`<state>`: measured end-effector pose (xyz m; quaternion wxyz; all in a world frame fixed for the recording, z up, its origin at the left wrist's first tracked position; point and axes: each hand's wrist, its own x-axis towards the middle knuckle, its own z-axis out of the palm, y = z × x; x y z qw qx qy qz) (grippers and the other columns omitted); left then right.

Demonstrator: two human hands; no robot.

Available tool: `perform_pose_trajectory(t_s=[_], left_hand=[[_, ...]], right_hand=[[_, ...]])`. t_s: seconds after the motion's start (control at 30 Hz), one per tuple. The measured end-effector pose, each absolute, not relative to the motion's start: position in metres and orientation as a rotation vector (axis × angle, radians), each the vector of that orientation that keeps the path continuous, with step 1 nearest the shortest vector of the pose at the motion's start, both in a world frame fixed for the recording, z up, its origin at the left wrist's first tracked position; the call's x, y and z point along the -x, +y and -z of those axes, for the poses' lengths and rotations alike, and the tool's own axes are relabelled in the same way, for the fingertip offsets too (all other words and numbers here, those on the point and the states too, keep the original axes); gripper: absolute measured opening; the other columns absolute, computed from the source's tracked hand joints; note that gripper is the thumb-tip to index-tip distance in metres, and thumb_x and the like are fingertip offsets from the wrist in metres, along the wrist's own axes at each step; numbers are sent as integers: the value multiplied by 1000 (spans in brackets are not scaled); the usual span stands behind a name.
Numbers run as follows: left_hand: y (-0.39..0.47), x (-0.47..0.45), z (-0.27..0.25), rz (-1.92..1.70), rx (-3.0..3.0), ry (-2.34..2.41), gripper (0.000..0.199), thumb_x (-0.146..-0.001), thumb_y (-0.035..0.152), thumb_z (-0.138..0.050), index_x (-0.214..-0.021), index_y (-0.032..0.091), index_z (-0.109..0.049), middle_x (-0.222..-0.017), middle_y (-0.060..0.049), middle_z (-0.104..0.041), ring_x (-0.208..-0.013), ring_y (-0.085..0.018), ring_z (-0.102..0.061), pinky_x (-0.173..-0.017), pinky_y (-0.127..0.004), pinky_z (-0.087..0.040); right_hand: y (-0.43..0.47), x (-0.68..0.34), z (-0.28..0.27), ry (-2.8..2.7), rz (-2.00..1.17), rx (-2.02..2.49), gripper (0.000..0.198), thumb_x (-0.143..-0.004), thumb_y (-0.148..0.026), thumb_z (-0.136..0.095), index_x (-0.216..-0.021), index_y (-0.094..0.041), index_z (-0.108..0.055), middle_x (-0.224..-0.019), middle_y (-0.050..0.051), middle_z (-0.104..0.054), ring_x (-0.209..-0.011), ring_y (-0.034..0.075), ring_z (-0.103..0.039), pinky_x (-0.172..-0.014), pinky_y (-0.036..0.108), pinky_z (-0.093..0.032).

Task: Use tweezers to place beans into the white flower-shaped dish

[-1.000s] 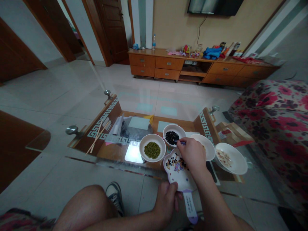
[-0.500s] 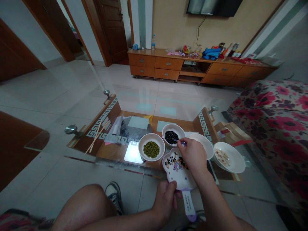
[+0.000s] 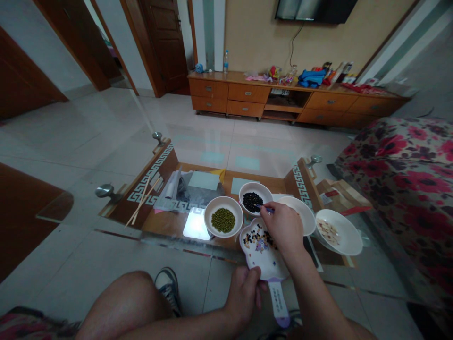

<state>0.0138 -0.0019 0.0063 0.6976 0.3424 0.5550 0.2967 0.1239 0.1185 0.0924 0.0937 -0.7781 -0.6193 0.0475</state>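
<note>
My left hand [image 3: 244, 293] is closed on the lower edge of a white, purple-rimmed, flower-shaped paddle tray [image 3: 265, 264], thumb on top. The tray's printed handle points toward me. Mixed black and tan beans [image 3: 252, 237] lie scattered on its upper part. Over the tray's right side, my right hand [image 3: 285, 224] pinches a thin dark purple tool [image 3: 269, 209], its kind unclear. The tool's tip reaches into a white bowl [image 3: 267, 187] of black beans [image 3: 252, 201]. Left of that stands a white bowl [image 3: 208, 208] of green beans [image 3: 222, 220]. My right hand partly hides the tray.
Two more white bowls, one [image 3: 306, 212] behind my right hand and one [image 3: 350, 238] with pale pieces, stand at the right. Chopsticks [image 3: 143, 203] lie on the glass table's left side. A paper bag [image 3: 341, 196] is at the right, near a flowered sofa [image 3: 406, 160].
</note>
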Motion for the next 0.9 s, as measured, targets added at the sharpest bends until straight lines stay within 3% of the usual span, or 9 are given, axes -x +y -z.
perform_pose_trajectory(t_s=[0.5,0.67,0.9], left_hand=[[0,-13,-5,-671,-771,1225,58,-75,69,-38,-51,19,-55,-38,1,-42,-35,-11,-38,-45,-26,-29],[-1,-13,-6,-669,-786,1215,60,-74,70,-37,-50,18,-55,-39,0,-43,-34,-11,-38,-42,-26,-26],[-2,-13,-2,-686,-785,1211,60,-75,69,-37,-51,18,-56,-38,0,-42,-34,-11,-38,-42,-25,-26]], right_hand=[[106,-154,-107,-1686,16,2062,30,-87,-42,-53,-90,-24,-76,-85,6,-75,-75,22,-68,-66,29,-41],[95,-185,-113,-1497,183,2184,34,-84,-47,-55,-87,-21,-77,-73,8,-74,-66,24,-66,-60,30,-39],[74,-201,-108,-1542,121,2261,34,-82,-50,-57,-86,-23,-77,-67,7,-72,-62,24,-65,-56,30,-38]])
